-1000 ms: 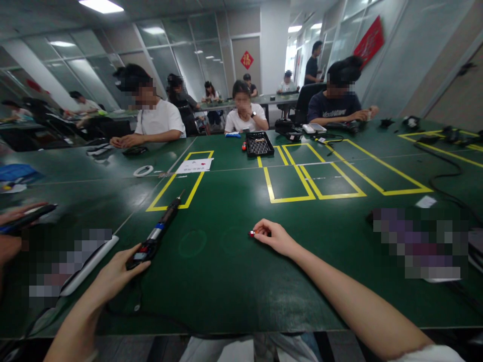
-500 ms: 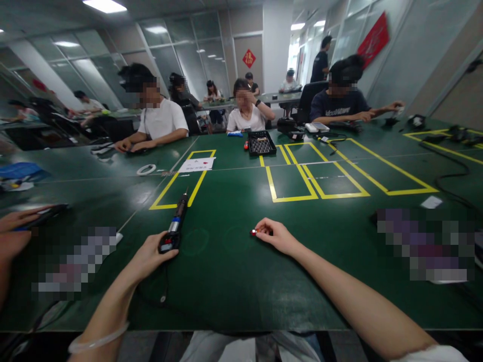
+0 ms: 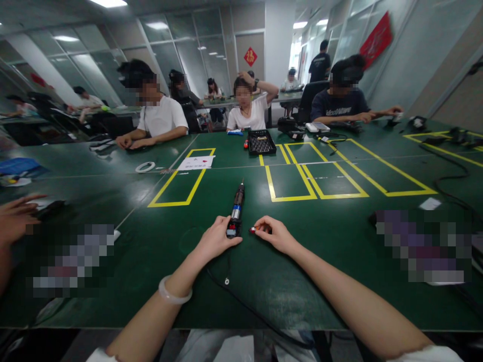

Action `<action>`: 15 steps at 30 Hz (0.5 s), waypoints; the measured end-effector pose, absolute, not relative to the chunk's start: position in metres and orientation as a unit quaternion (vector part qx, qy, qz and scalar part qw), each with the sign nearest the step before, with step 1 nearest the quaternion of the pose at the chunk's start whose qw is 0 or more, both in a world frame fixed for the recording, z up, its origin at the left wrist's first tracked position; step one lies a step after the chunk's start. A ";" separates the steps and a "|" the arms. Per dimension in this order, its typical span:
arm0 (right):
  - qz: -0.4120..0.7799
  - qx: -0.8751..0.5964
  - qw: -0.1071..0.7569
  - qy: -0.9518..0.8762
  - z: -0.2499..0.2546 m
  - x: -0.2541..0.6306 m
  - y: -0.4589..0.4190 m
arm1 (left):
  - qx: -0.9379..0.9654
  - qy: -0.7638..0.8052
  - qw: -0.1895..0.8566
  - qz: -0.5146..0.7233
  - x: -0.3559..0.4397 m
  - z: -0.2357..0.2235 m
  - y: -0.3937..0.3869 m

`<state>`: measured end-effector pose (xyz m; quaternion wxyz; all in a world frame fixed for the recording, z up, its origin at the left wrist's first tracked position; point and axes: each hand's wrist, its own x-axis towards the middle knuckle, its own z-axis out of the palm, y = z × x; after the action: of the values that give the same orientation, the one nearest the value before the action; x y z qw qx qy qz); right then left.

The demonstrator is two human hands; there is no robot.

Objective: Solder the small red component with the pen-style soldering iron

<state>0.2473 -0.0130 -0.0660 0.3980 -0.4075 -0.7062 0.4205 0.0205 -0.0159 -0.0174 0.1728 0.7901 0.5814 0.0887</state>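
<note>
My left hand is closed round the rear end of a corded electric screwdriver, dark brown with a silver and blue band. Its thin bit points away from me, toward the far side. A black cord runs from it over the near table edge. Just to the right, my right hand pinches a small red and silver piece between thumb and fingers. That piece is too small to name, and part of it is hidden by the fingers. The piece and the screwdriver are apart.
Yellow tape outlines mark the green table. Farther back lie a black tray of small parts, a paper sheet and a tape roll. Blurred-out items lie left and right. A co-worker's hand is at far left; others sit opposite.
My left hand has carried the screwdriver to the right, close beside my right hand, and its cord has swung along. My right hand has hardly moved. A person opposite has raised an arm to their head.
</note>
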 end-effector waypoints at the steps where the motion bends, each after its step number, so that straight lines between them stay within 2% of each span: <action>1: 0.414 -0.412 0.401 -0.705 -0.066 0.247 -0.013 | 0.794 0.577 0.172 0.085 0.029 -0.017 -0.016; 7: 0.352 -0.428 0.406 -0.727 -0.067 0.250 -0.011 | 0.806 0.569 0.148 0.065 0.057 -0.019 -0.021; 15: 0.255 -0.441 0.361 -0.781 -0.065 0.246 -0.015 | 0.804 0.570 0.147 0.082 0.058 -0.022 -0.027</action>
<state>0.2462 -0.0148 -0.0651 0.3609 -0.4415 -0.7808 0.2554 0.0581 -0.0266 -0.0215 0.1469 0.8044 0.5698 0.0819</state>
